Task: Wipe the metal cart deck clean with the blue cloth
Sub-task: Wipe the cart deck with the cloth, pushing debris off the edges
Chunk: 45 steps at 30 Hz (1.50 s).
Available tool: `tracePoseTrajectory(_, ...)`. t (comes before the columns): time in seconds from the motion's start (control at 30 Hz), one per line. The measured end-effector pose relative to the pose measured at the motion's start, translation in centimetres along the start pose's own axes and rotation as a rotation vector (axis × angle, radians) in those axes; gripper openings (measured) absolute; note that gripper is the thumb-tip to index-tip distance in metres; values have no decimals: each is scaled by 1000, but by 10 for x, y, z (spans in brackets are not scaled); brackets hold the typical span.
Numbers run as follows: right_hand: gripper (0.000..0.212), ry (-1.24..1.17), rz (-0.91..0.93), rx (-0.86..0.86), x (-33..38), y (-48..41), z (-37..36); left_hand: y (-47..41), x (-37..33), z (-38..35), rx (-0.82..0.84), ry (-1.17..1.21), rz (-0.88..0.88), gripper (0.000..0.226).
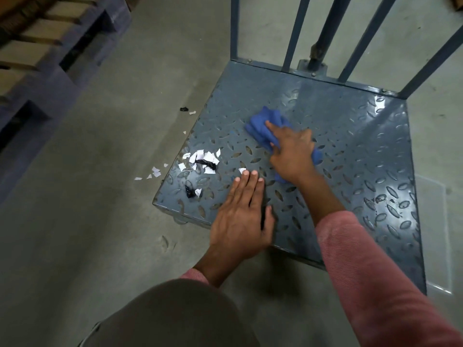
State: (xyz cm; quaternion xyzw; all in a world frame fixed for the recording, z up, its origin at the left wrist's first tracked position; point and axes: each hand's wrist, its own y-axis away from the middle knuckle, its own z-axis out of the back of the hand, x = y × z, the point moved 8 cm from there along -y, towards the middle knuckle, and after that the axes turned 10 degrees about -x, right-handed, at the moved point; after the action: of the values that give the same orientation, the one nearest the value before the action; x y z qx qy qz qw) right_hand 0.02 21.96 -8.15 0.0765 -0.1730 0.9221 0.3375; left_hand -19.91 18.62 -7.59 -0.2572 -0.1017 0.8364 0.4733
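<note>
Roughly mid-deck, toward the far side: blue cloth [260, 121], bunched into a crumpled wad, pinned under right grip [293, 156], fingers spread apart and pressing down, 1 finger stretched across the top of the fabric, cloth ends poking out beside the palm and at the wrist. Left grip [240, 219] flat on the metal cart deck [363, 159] close to its near edge, fingers straight and side by side, clamped on nothing. Far edge fenced by upright bars [295, 33]; left and near edges open to the concrete floor [100, 196]. Between cloth and left edge, a cluster of white paper scraps [200, 156] tangled with a black shred [207, 163]; 1 more black piece [190, 192] nearer the front corner. More white bits [155, 171] just over the left edge, on the floor. Wide stretch of glossy tread plate to the right of the cloth. Pallet [37, 78] at far left, well apart from the cart.
</note>
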Motion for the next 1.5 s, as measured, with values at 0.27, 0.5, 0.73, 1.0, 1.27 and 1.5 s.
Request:
tracePoseTrajectory(0.27,61,-281,207,134,41,9,-3,13,7,10,-76,25,-81,52)
tracePoseTrajectory(0.5,63,-148,65,-13,-34,34,16,48,11,19,-38,-44,-107,52)
tracePoseTrajectory(0.73,60,-123,24,-104,-32,42,26,39,18,20,40,-7,-101,54)
tracePoseTrajectory(1.0,57,-137,4,-121,-27,51,35,14,17,14,54,-71,-94,56)
tracePoseTrajectory(1.27,57,-141,-14,-107,-26,54,37,59,-31,0,57,-5,-269,52)
tracePoseTrajectory(1.5,58,-137,-25,-124,-24,56,39,79,-26,4,78,11,-237,54)
